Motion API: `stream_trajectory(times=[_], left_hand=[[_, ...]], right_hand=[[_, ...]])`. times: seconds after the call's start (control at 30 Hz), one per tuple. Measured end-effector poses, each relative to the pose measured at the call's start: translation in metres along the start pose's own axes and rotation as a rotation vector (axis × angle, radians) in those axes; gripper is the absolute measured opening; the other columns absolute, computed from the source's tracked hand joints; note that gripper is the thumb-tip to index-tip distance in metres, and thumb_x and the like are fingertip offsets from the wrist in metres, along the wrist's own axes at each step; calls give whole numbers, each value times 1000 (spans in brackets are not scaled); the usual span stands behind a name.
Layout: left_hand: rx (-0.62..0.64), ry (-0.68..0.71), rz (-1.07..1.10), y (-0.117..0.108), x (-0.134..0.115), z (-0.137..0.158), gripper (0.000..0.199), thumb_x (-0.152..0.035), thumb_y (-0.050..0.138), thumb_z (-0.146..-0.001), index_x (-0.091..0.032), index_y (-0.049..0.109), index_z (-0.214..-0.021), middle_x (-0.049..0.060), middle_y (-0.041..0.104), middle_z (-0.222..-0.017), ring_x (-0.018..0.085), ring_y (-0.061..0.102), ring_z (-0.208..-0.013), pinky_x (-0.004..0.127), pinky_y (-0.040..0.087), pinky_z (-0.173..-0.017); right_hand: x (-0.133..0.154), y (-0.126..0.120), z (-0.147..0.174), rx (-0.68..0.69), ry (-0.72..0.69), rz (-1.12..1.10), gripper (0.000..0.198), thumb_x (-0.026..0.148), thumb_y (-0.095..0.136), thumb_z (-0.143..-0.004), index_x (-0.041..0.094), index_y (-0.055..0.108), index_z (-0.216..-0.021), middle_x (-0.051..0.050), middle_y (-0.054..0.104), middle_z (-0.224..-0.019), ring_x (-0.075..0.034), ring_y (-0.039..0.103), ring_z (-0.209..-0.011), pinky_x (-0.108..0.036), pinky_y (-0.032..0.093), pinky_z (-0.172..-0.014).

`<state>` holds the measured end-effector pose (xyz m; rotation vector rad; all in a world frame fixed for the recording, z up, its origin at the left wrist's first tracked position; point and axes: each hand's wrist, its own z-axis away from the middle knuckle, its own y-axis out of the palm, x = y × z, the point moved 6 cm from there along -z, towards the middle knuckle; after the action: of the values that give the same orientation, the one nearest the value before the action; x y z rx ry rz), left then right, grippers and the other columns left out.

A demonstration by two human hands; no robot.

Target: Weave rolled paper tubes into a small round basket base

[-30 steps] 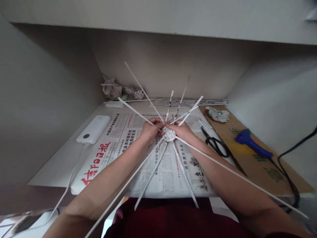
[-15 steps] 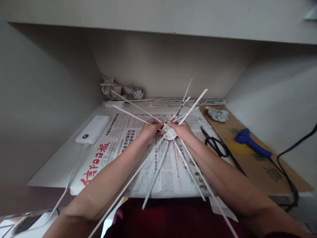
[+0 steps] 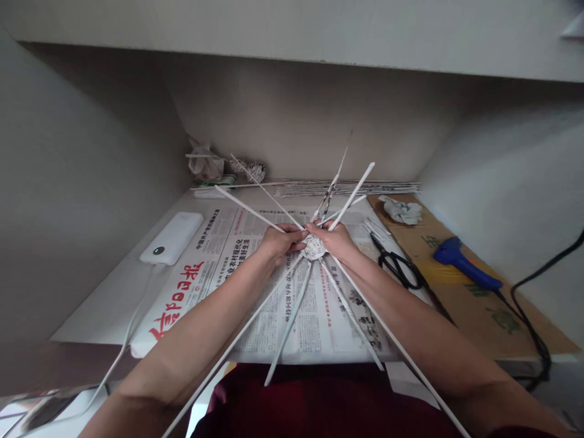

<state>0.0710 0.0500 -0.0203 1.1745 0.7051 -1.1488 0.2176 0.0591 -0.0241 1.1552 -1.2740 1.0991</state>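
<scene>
Between my hands is a small round woven piece of rolled newspaper [image 3: 314, 247], with several long paper rods [image 3: 292, 304] fanning out from it on all sides. My left hand [image 3: 281, 241] pinches its left edge, thumb and fingers pressed together where rods leave the centre. My right hand [image 3: 335, 236] grips the upper right edge, its thumb close to the left one's tip. One thick white rod [image 3: 353, 193] rises past the right fingers. Two rods at the front reach down past my forearms. The fingertips partly hide the weave.
Newspaper sheets [image 3: 214, 274] cover the white tabletop. Black scissors [image 3: 399, 267] and a blue glue gun [image 3: 468, 263] lie right, the gun on cardboard [image 3: 493, 304] beside crumpled paper [image 3: 401, 210]. A white power bank [image 3: 171, 238] sits left. Paper rods [image 3: 347, 188] line the back wall.
The upper left rods have swung up and to the right, and the thin rod at the top has shifted slightly left. The front right rod has moved outward. Both hands keep their hold.
</scene>
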Motion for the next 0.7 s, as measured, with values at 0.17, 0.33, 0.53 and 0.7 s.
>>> stream_trajectory(times=[0.17, 0.33, 0.53, 0.7], left_hand=[[-33, 35, 19, -1, -4, 0, 24, -7, 86, -58, -9, 62, -56, 1, 61, -57, 9, 60, -54, 20, 55, -55], [-63, 48, 19, -5, -4, -3, 25, -7, 83, -61, -10, 59, -54, -1, 58, -54, 9, 59, -52, 19, 55, -53], [-88, 69, -2, -11, -3, -8, 26, -8, 84, -59, -10, 59, -54, -1, 58, -54, 9, 59, -51, 19, 54, -51], [-35, 52, -11, -8, -5, -7, 24, -7, 85, -57, -10, 61, -57, 2, 62, -59, 10, 60, -54, 19, 55, -51]], right_hand=[[6, 4, 5, 6, 95, -150, 44, 47, 89, -48, 18, 59, -59, 1, 61, -54, -14, 55, -50, -29, 43, -51], [13, 9, 10, 28, 108, -266, 45, 49, 89, -50, 18, 59, -63, 0, 61, -56, -17, 59, -54, -30, 45, -52], [20, 14, 12, 93, 114, -279, 47, 48, 90, -46, 17, 67, -72, -2, 67, -64, -15, 60, -56, -28, 47, -53], [20, 9, 10, 88, 149, -239, 48, 55, 84, -58, 16, 70, -83, -5, 71, -69, -18, 64, -60, -29, 50, -54]])
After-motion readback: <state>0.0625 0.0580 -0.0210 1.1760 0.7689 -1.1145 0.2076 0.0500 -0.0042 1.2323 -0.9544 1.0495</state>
